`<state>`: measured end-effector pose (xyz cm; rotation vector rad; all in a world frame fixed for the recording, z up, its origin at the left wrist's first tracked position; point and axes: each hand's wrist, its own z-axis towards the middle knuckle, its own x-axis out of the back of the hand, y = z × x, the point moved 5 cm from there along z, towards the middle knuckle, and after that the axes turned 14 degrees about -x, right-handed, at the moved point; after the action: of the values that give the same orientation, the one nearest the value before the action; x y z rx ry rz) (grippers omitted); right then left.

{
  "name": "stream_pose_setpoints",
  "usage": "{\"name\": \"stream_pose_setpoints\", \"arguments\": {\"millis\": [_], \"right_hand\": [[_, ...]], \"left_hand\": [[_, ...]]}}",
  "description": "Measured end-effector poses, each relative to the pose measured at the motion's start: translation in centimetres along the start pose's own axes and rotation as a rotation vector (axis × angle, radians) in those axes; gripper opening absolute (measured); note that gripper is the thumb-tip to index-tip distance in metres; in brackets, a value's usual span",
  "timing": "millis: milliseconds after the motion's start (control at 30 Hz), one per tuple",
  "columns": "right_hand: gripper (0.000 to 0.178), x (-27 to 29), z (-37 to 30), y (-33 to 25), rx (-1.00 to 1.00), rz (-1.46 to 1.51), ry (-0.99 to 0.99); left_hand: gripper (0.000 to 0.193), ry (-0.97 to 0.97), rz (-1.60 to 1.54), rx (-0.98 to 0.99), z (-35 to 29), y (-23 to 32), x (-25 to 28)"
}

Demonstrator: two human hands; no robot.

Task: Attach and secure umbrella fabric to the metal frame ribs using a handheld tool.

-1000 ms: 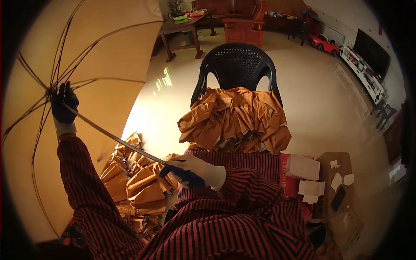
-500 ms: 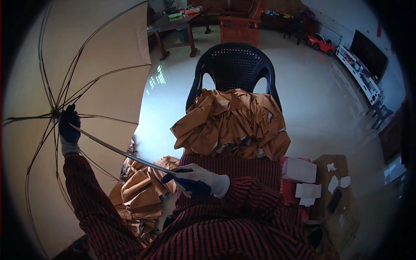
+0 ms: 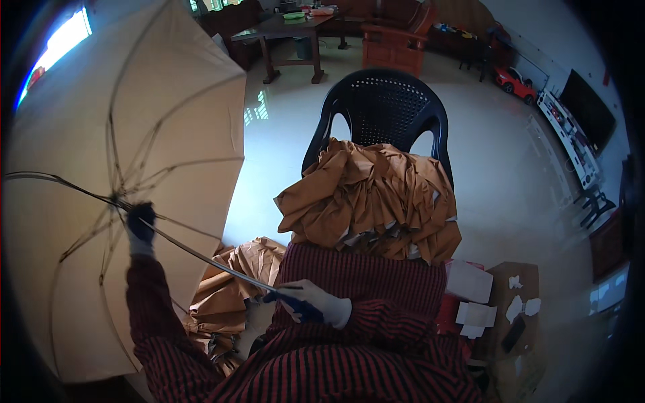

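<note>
An opened umbrella (image 3: 195,144) with a tan canopy and dark ribs fills the left side, its inside facing me. My left hand (image 3: 140,225), in a white and dark blue glove, is closed around the shaft just below the hub where the ribs meet. The thin metal shaft (image 3: 208,259) slants down to the right. At its lower end my right hand (image 3: 310,301), gloved alike, grips it above my lap. That hand's fingers partly hide the shaft's tip.
A pile of folded brown fabric (image 3: 376,195) lies in front of a black plastic chair (image 3: 383,91). More brown fabric (image 3: 225,299) lies low at the left. White boxes (image 3: 467,282) and flattened cardboard (image 3: 514,289), with a dark flat object on it, are at the right.
The umbrella has tilted and turned, its hub shifting right and down with my left hand. A bright window now shows past the canopy's upper left edge. Both hands keep their hold.
</note>
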<state>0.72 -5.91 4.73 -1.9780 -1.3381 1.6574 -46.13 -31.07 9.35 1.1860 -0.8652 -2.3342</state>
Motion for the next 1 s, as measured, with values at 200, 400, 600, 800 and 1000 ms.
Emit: {"name": "stream_pose_setpoints", "arguments": {"millis": [200, 400, 600, 800, 1000], "right_hand": [[0.032, 2.5, 1.7, 4.8, -0.192, -0.177, 0.227], [0.032, 3.9, 4.5, 5.5, -0.199, -0.33, 0.254], [0.028, 5.2, 3.9, 5.9, -0.157, -0.26, 0.226], [0.03, 8.8, -1.0, 4.3, -0.135, -0.312, 0.329], [0.027, 9.2, -4.0, 2.5, -0.092, -0.545, 0.319]], "left_hand": [[0.019, 0.194, 0.036, 0.156, -17.4, -13.1, 1.5], [0.029, 0.591, 0.001, 0.292, -26.2, -17.2, -4.5], [0.037, 0.363, 0.012, 0.543, -30.1, -14.0, -8.4], [0.039, -0.438, 0.213, 0.879, -39.9, -9.5, -5.3], [0.102, 0.964, 0.131, 0.463, -38.2, -4.2, 4.6]]}}
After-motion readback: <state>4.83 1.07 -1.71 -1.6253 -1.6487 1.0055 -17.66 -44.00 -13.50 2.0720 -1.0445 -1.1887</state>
